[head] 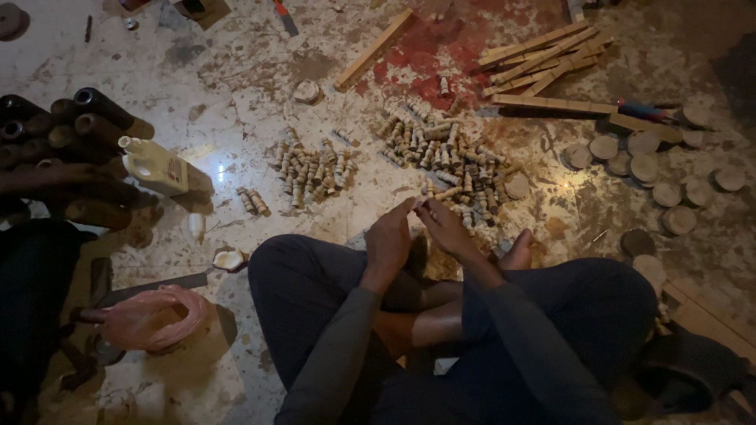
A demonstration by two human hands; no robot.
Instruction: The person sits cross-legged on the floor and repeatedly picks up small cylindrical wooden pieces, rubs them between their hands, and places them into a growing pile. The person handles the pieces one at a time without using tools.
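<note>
Spreading across the whole scene, the stained floor (236,94) carries wooden slats (543,59) far right, round discs (646,165) right, dark tubes (71,126) far left beside a white bottle (153,167), and a pink bag (153,315) near left. Two heaps of small pegs (441,153) lie mid-floor. Just near of them, the left hand (390,236) and right hand (445,228) meet, fingertips pinched together on something too small to tell.
</note>
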